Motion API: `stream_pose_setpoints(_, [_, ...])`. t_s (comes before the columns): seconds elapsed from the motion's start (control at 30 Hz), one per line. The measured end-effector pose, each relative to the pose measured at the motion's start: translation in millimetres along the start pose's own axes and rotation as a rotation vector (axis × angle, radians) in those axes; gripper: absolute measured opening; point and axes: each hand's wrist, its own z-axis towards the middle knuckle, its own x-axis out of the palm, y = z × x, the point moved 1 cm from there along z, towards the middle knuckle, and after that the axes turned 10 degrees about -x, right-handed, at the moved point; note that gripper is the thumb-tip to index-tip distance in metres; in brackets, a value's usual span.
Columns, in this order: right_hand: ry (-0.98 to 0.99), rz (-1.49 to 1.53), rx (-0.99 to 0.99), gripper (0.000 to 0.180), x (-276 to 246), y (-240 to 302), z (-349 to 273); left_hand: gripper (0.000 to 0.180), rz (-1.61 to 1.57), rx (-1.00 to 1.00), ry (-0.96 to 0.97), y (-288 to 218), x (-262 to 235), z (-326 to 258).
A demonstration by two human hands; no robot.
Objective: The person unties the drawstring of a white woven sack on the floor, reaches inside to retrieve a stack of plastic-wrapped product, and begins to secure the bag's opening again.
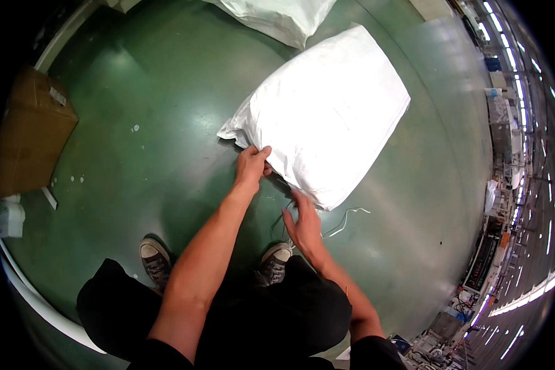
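Note:
A large, full white sack (333,111) lies on the green floor in front of me. Its near edge is gathered and creased, with a crumpled corner at the left. My left hand (251,168) is closed on this near edge, thumb on top and fingers partly hidden below. Close to the sack's near right corner is my right hand (305,227), its thumb spread away from the other fingers and slightly blurred; the fingertips reach the sack's edge. A thin white string (346,221) trails on the floor beside my right hand, partly hidden behind it.
Another white sack (277,15) lies just beyond the first. A brown cardboard box (34,132) stands at the left, with a white container (10,219) below it. My shoes (155,259) are close to my hands. Shelves and equipment line the far right.

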Motion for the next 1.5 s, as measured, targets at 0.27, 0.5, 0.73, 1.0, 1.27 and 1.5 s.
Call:
stream_pose_setpoints(0.27, [0.026,-0.287,0.12,0.055,2,-21,107,0.029,0.383,0.533,-0.099,-19,49,-24])
stream_pose_setpoints(0.5, [-0.174,-0.061,0.244,0.022,-34,-67,130,0.017,0.566,0.77,-0.172,17,16,-17])
stream_pose_setpoints(0.73, [-0.096,-0.136,0.254,0.028,-39,-36,133,0.015,1.296,1.117,-0.21,55,-5,-12])
stream_pose_setpoints(1.0, [-0.105,-0.119,0.238,0.022,-43,-25,143,0.006,1.598,1.093,-0.085,87,-61,24])
stream_pose_setpoints(1.27, [-0.019,-0.124,0.18,0.04,-18,-1,139,0.065,0.633,0.768,-0.382,47,-4,0])
stream_pose_setpoints(1.5, [-0.08,0.051,0.205,0.038,-16,-21,138,0.104,0.505,0.539,-0.251,18,14,42])
